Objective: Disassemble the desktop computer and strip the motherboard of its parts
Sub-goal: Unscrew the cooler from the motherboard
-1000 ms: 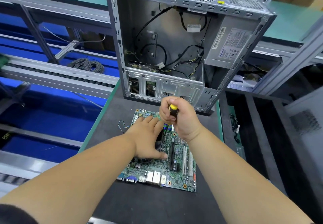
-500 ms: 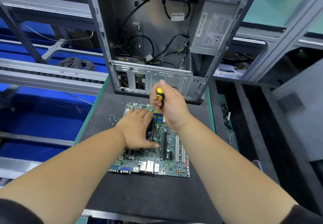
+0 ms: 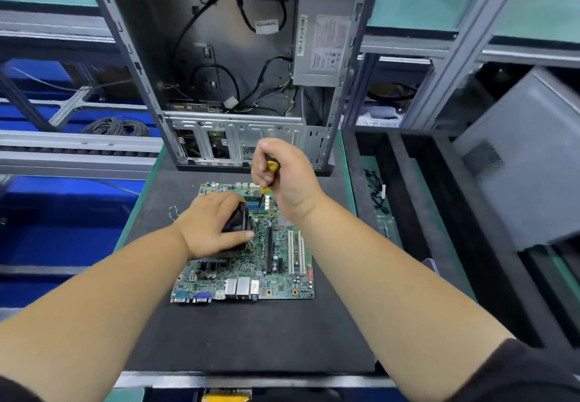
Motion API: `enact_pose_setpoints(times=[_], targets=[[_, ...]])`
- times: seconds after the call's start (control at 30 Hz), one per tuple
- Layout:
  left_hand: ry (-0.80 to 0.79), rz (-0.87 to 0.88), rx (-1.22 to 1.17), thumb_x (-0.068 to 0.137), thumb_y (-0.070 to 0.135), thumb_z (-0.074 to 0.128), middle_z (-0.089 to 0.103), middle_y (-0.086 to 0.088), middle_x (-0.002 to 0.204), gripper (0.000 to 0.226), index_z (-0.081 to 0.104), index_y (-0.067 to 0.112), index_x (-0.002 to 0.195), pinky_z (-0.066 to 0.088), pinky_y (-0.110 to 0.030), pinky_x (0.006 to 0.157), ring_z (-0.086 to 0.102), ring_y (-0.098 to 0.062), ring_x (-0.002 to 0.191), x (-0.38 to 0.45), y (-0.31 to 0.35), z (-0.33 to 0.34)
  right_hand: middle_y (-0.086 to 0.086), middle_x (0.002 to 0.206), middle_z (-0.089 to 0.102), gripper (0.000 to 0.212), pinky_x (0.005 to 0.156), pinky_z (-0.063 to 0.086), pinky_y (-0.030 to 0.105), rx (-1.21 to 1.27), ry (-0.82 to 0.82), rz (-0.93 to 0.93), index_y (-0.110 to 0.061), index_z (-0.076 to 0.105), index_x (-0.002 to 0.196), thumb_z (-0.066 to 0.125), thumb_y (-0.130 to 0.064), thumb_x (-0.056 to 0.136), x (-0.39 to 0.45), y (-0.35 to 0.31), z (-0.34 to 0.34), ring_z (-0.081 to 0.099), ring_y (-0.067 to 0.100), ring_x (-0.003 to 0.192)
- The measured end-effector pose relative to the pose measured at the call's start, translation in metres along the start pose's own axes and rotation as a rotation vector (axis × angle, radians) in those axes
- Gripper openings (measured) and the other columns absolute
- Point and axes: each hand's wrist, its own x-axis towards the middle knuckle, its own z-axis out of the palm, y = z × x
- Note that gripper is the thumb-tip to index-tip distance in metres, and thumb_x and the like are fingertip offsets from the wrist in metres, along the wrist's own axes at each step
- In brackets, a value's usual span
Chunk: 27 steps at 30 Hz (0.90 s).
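- Left hand (image 3: pixel 213 226) laid over the black cooler fan (image 3: pixel 237 222) on the motherboard (image 3: pixel 251 263), fingers curled round it, thumb stretched along its near edge.
- Right hand (image 3: pixel 284 178) raised above the board's far end, fist wrapped round a yellow-handled screwdriver (image 3: pixel 266 188), shaft angled down to the board beside the fan.
- Behind: opened computer case (image 3: pixel 235 65) standing upright on the dark mat (image 3: pixel 244 335), power supply (image 3: pixel 323 47) and loose black cables (image 3: pixel 219 72) inside.
- Flat on the mat, near the case: motherboard, ports toward the person.
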Motion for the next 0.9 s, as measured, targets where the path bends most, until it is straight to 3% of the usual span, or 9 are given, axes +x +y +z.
enact_pose_setpoints(times=[0.17,0.37,0.5,0.63,0.9], targets=[[0.024,-0.036,-0.140,0.081,0.069,0.022,0.053,0.000,0.130,0.078,0.047,0.018,0.134,0.032,-0.044,0.105,0.045,-0.022,0.125,-0.007,0.003,-0.001,-0.001,0.046,0.034,0.031,0.053,0.026,0.031,-0.007,-0.012,-0.004,-0.009,0.045,0.059,0.043,-0.022,0.087,-0.017,-0.004,-0.006,0.034,0.017,0.045],[0.110,-0.085,-0.251,0.068,0.075,0.049,0.044,0.003,0.132,0.091,0.042,0.019,0.139,0.030,-0.038,0.109,0.035,-0.018,0.126,-0.025,0.005,0.003,0.002,0.048,0.031,0.033,0.052,0.029,0.028,0.057,0.025,-0.009,-0.012,0.047,0.056,0.044,-0.022,0.087,-0.024,-0.004,-0.008,0.032,0.017,0.047],[0.193,-0.227,-0.330,0.061,0.072,0.063,0.039,0.005,0.135,0.097,0.037,0.024,0.142,0.027,-0.037,0.112,0.028,-0.017,0.132,-0.047,-0.008,0.013,0.001,0.049,0.032,0.035,0.053,0.031,0.029,0.089,0.005,-0.014,-0.011,0.047,0.058,0.042,-0.024,0.089,-0.022,-0.004,-0.007,0.034,0.018,0.047],[0.210,-0.357,-0.567,0.064,0.050,0.084,0.046,0.008,0.133,0.091,0.037,0.033,0.140,0.036,-0.034,0.108,0.041,-0.011,0.127,-0.058,-0.022,0.019,0.000,0.049,0.032,0.038,0.052,0.033,0.026,0.092,-0.009,-0.013,-0.012,0.049,0.057,0.040,-0.029,0.091,-0.018,-0.004,0.002,0.034,0.017,0.047],[0.230,-0.370,-0.682,0.049,0.061,0.084,0.048,0.016,0.129,0.098,0.041,0.041,0.135,0.040,-0.024,0.099,0.052,-0.005,0.116,-0.052,-0.028,0.024,0.002,0.050,0.029,0.037,0.056,0.026,0.033,0.093,-0.035,-0.010,-0.012,0.047,0.057,0.040,-0.026,0.090,-0.011,-0.005,0.026,0.031,0.018,0.049]])
